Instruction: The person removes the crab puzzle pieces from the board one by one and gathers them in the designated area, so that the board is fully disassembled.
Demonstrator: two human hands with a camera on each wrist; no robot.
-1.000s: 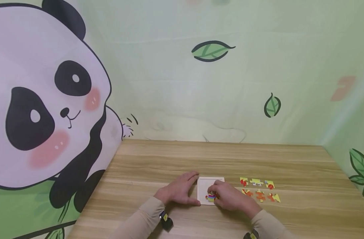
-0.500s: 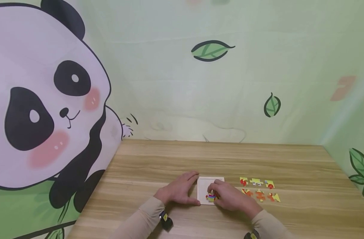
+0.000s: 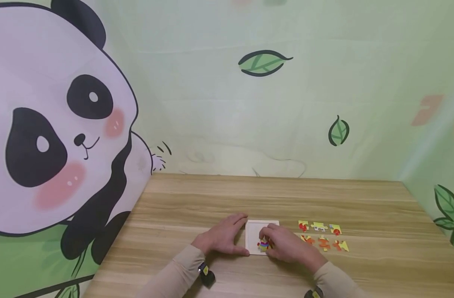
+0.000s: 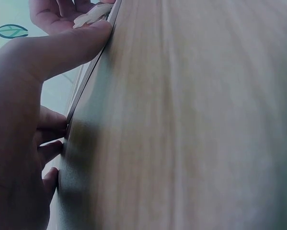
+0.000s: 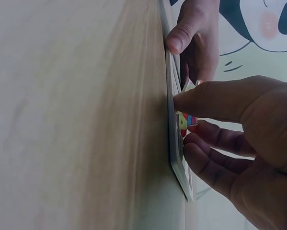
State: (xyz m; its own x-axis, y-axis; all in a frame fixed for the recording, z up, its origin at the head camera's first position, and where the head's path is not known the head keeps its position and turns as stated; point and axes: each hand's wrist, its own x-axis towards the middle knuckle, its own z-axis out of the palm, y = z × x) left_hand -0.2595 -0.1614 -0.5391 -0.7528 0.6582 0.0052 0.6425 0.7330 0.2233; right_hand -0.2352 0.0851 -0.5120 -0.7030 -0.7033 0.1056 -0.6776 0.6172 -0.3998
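A small white puzzle tray lies flat on the wooden table. My left hand rests along its left side, thumb at the near corner and fingertips at the far corner. My right hand is over the tray's near right part, pinching a jigsaw piece with rainbow stripes on yellow, low over the tray floor. The right wrist view shows this colourful piece between thumb and fingertips. My right hand hides the tray's near right corner. In the left wrist view the left thumb presses on the tray's edge.
Right of the tray, several jigsaw pieces lie in two rows: a far row of yellow and red pieces and a near row of orange and yellow ones. The wooden table ends at a wall with a painted panda.
My right hand nudges the striped piece slightly about the same spot on the tray. The left hand stays in place, and the loose pieces have not moved.
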